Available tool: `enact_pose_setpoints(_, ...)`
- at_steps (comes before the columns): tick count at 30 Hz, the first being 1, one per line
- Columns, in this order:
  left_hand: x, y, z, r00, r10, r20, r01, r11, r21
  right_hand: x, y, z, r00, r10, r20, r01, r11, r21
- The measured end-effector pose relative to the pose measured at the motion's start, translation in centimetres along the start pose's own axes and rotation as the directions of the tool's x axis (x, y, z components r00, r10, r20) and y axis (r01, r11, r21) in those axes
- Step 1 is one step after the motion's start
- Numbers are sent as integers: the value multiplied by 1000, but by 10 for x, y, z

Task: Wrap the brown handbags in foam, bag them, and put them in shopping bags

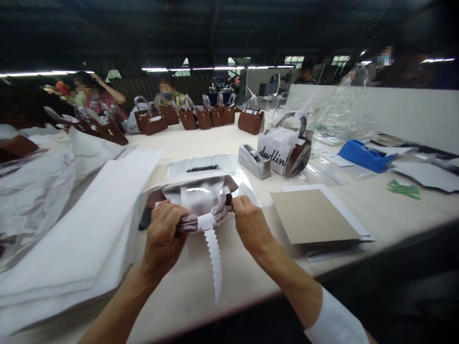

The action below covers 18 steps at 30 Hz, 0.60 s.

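Observation:
A brown handbag (231,184) lies on the table in front of me, its opening toward me, with white padding (202,197) showing inside. Its plastic-wrapped handles (188,223) are bound by a white strip (214,263) whose jagged tail hangs toward the table's front edge. My left hand (167,231) is closed around the left part of these handles. At the right side of the bag's opening, my right hand (251,222) is pinched; what its fingers hold is too small to make out. Clear plastic (247,184) lies under and behind the bag, with a dark braided piece (202,168) on it.
White sheets (82,229) lie left. Tape dispensers, one grey (254,161) and one blue (367,155), a wrapped bag (299,153), cardboard (315,216) and a green item (403,189) are right. Several brown bags (204,117) stand behind; people sit beyond.

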<state>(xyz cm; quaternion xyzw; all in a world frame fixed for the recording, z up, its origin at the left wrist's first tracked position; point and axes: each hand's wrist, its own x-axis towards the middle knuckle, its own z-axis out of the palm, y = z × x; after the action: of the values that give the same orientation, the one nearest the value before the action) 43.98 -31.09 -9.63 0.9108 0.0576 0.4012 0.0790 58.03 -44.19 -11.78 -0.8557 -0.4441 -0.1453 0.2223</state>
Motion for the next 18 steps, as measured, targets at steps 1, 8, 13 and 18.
enact_pose_setpoints(1,1,0,0,1000,4,5,-4,1000,9,1,0,1,1000,-6,-4,6,1000,-2)
enact_pose_setpoints(8,20,1,-13,984,40,171,-36,999,-27,-37,30,-41,947,-262,-183,287,950,125)
enact_pose_setpoints(13,33,0,-22,960,27,278,-11,998,-61,-83,111,-45,961,-277,-15,266,936,-229)
enact_pose_setpoints(18,45,2,-26,929,-63,365,69,998,-2,-100,164,-17,971,-189,146,232,892,-389)
